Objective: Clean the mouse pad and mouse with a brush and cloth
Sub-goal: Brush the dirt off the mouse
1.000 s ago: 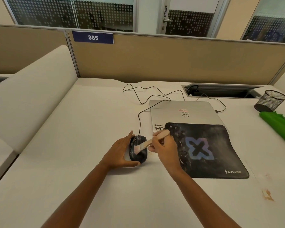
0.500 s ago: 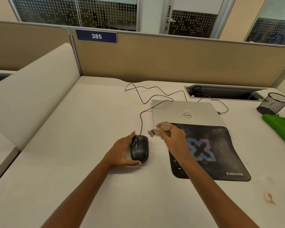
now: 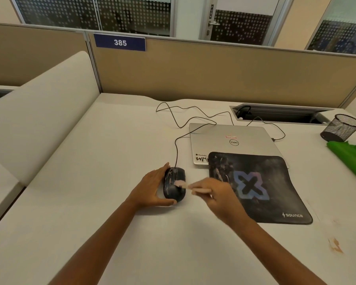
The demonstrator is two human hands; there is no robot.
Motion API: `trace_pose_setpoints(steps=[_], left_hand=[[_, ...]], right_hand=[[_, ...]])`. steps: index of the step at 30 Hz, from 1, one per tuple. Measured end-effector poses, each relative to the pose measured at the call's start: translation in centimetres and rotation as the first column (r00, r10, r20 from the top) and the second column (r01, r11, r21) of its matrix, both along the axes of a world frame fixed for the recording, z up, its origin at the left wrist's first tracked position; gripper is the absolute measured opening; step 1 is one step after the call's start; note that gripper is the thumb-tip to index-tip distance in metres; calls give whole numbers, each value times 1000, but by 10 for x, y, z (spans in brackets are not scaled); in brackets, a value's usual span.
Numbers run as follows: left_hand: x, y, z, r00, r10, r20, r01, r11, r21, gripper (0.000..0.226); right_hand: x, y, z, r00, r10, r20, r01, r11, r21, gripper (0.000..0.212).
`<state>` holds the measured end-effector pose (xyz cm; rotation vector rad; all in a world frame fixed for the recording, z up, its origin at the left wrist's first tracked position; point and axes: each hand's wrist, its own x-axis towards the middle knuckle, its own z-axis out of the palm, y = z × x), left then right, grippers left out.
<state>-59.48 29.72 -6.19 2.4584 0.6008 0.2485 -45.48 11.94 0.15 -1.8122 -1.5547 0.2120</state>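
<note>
Head view: left hand (image 3: 152,188) was curled against the mouse (image 3: 173,190) on the table (image 3: 90,182), thumb round its near end. The brush (image 3: 183,185) bristles were laid on the mouse top, handle gripped by the blurred right hand (image 3: 219,197). The mouse pad (image 3: 261,188) and green cloth (image 3: 347,159) were noted further right.

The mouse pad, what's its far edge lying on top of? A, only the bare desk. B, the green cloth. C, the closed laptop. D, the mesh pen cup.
C: the far edge of the mouse pad overlaps the near end of the closed silver laptop, covering part of a sticker on its lid.
</note>
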Motion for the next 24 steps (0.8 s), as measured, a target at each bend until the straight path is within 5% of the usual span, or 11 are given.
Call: trace_pose_setpoints(steps=[6, 13, 18, 21, 24], left_hand=[[-1, 0, 2, 1000, -13, -15, 13, 1000, -2, 134], [-1, 0, 0, 1000, -1, -24, 1, 1000, -2, 135], [-1, 0, -2, 1000, 11, -20, -11, 1000, -1, 126], [-1, 1, -2, 1000, 1, -28, -1, 1000, -6, 136], [0, 2, -2, 1000, 1, -26, -1, 1000, -6, 131]], right_hand=[[-18, -37, -7, 988, 133, 83, -125, 987, -100, 22], [-10, -11, 8, 999, -2, 32, -2, 993, 119, 20], [-19, -22, -14, 999, 26, 31, -28, 996, 85, 19], [-19, -35, -13, 996, 43, -83, -35, 995, 94, 39], [-8, -25, -8, 992, -9, -126, 30, 986, 163, 26]])
